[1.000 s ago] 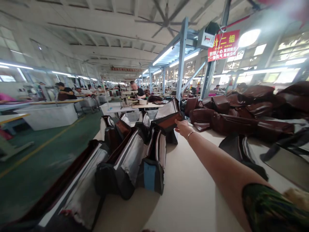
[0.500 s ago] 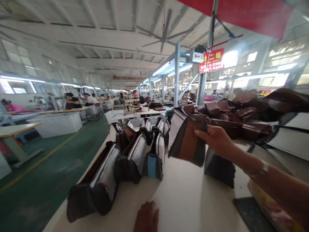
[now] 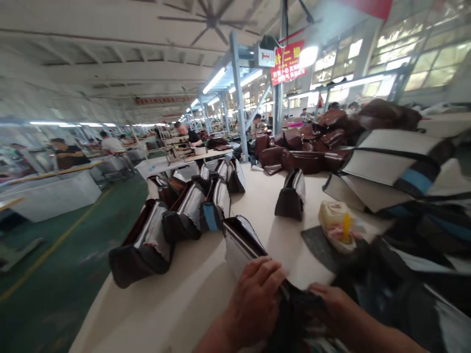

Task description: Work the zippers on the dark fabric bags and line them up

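My left hand (image 3: 253, 300) and my right hand (image 3: 326, 299) both grip a dark brown bag (image 3: 294, 314) at the near edge of the cream table (image 3: 253, 255). A white-lined flap of that bag (image 3: 241, 247) rises past my left hand. Much of the bag lies hidden under my fingers. A row of dark bags with silver-white panels (image 3: 186, 215) stands to the left. A single upright bag (image 3: 291, 196) sits ahead. To the right, a yellowish plastic container (image 3: 336, 226) rests on a dark mat (image 3: 316, 245).
Brown leather bags (image 3: 301, 152) lie heaped at the far right of the table, and blurred white-and-blue bag panels (image 3: 386, 166) are stacked nearer on the right. Left of the table's edge is a green floor (image 3: 62, 245). Co-workers (image 3: 184, 132) sit at sewing tables beyond.
My view has swung, shifting the table and bags. My right hand no longer lifts the brown piece over the table; both hands now grip a dark bag at the near edge.
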Demonstrator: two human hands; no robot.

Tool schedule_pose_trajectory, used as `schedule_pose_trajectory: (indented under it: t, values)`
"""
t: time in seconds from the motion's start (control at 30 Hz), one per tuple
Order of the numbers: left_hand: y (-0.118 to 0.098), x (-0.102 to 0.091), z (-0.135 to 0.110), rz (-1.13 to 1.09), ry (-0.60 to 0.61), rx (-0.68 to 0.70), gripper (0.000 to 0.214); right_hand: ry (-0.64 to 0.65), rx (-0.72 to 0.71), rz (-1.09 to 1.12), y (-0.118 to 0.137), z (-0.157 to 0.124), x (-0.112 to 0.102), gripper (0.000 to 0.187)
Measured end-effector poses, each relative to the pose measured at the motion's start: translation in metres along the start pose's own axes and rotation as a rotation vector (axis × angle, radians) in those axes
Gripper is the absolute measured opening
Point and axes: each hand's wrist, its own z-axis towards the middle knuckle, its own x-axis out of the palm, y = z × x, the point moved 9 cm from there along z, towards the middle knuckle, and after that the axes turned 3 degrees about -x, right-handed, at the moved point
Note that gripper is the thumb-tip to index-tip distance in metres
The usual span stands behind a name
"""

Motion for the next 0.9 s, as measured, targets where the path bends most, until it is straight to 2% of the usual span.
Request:
schedule_pose_trajectory:
  t: [0.13, 0.33, 0.43, 0.6, 0.67, 0.77, 0.83, 0.9]
  values:
    - [-0.011, 0.011, 0.014, 0.034, 0.138, 0.044, 0.035, 0.042, 0.001, -0.023, -0.001, -0.004, -0.007, 0.025]
    - [-0.021, 0.004, 0.017, 0.084, 0.133, 0.076, 0.022, -0.033, 0.044, -0.016, -0.01, -0.005, -0.014, 0.025]
    - [-0.02, 0.007, 0.021, 0.118, 0.217, 0.069, 0.008, -0.037, 0.039, -0.025, -0.008, -0.006, -0.014, 0.022]
    - [-0.01, 0.018, 0.03, 0.168, 0.341, -0.029, 0.016, -0.034, 0.031, -0.063, 0.0, -0.014, -0.023, 0.015]
    - [-0.008, 0.025, 0.032, 0.094, 0.366, -0.057, 0.016, -0.124, -0.018, -0.121, 0.014, -0.015, -0.041, 0.037]
    - [-0.007, 0.033, 0.038, -0.034, 0.413, -0.065, 0.012, -0.278, -0.169, -0.22, 0.052, -0.013, -0.072, 0.066]
    - [-0.007, 0.032, 0.044, -0.133, 0.443, -0.079, 0.012, -0.258, -0.268, -0.204, 0.077, -0.005, -0.081, 0.074]
    - [-0.009, 0.024, 0.05, -0.237, 0.481, -0.105, 0.016, -0.181, -0.348, -0.148, 0.095, 0.006, -0.084, 0.082]
